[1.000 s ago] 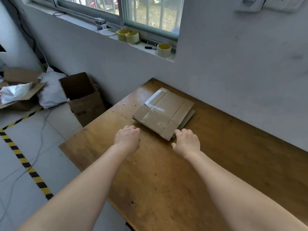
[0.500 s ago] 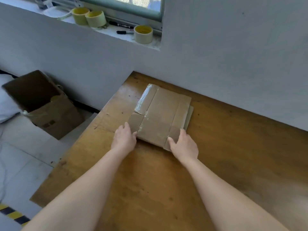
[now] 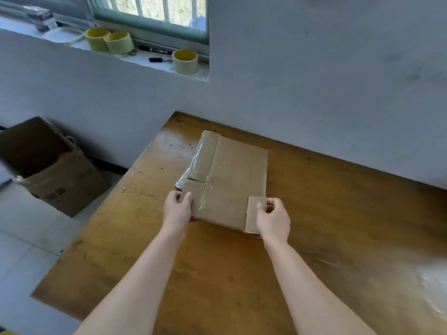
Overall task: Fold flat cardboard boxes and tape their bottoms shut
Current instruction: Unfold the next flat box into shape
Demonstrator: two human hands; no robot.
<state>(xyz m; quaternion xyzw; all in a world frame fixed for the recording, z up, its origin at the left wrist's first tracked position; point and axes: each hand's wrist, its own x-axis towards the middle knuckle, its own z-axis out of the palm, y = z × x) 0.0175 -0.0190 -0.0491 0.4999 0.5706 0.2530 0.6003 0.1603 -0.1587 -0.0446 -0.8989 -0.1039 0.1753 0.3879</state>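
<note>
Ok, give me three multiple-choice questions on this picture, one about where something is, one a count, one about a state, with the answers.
1. Where does the flat box lie?
A. on the floor
B. on the table
C. on the sill

2. How many tape rolls stand on the sill?
A. one
B. three
C. five

3. What is the right hand doing?
A. pinching a small flap at the box's near right corner
B. resting flat on the table
C. holding a marker

Answers:
1 B, the box rests on the wooden top.
2 B, two rolls sit together at left and one roll apart at right.
3 A, thumb and fingers close on the flap, while the left hand grips the near left corner.
</note>
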